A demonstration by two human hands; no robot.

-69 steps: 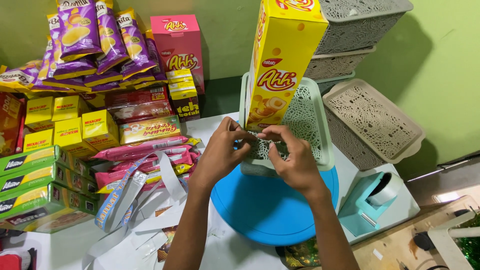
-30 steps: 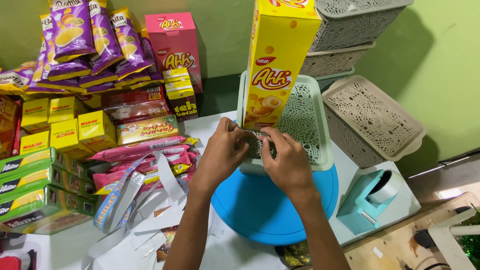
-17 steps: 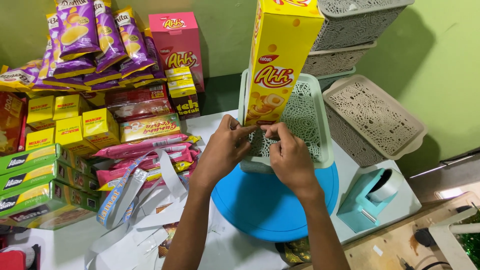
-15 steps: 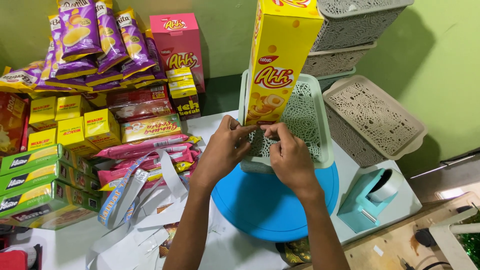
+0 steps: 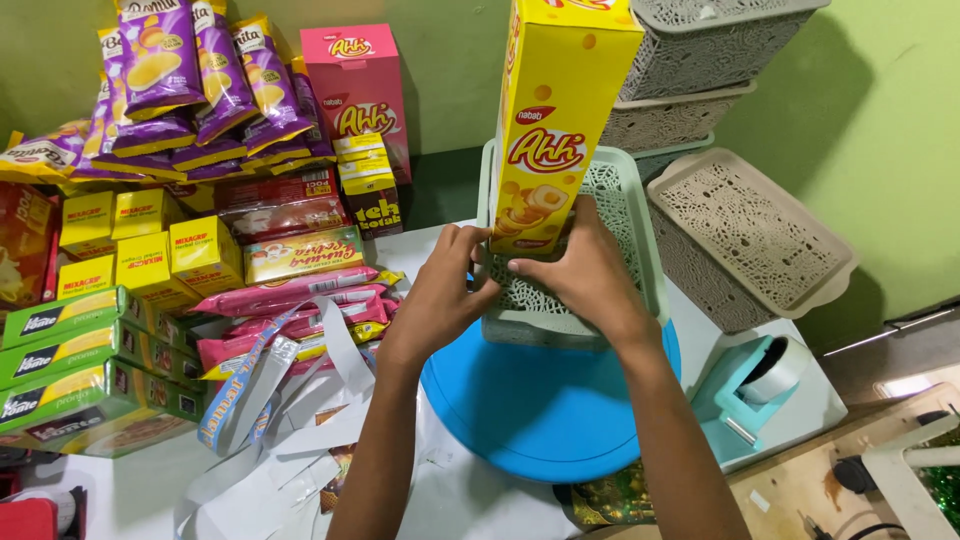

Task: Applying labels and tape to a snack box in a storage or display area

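Note:
A tall yellow snack box (image 5: 560, 110) stands upright in a pale green lace-pattern basket (image 5: 640, 240), which rests on a round blue turntable (image 5: 540, 410). Both of my hands meet at the foot of the box. My left hand (image 5: 445, 290) has its fingers curled against the lower left corner of the box and the basket's front rim. The fingers of my right hand (image 5: 585, 270) press on the bottom edge of the box. Anything pinched between the fingertips is hidden.
Purple chip bags (image 5: 190, 80), a pink box (image 5: 360, 90), small yellow boxes (image 5: 140, 250), green boxes (image 5: 70, 350) and pink wafer packs (image 5: 290, 300) crowd the left. Paper strips (image 5: 270, 440) lie in front. Stacked grey baskets (image 5: 710, 60), a beige basket (image 5: 750, 235) and a teal tape dispenser (image 5: 750, 385) stand at the right.
Both hands have stayed at the base of the yellow box, shifting only slightly; the fingers have worked along its bottom edge. The box and the basket have kept their place.

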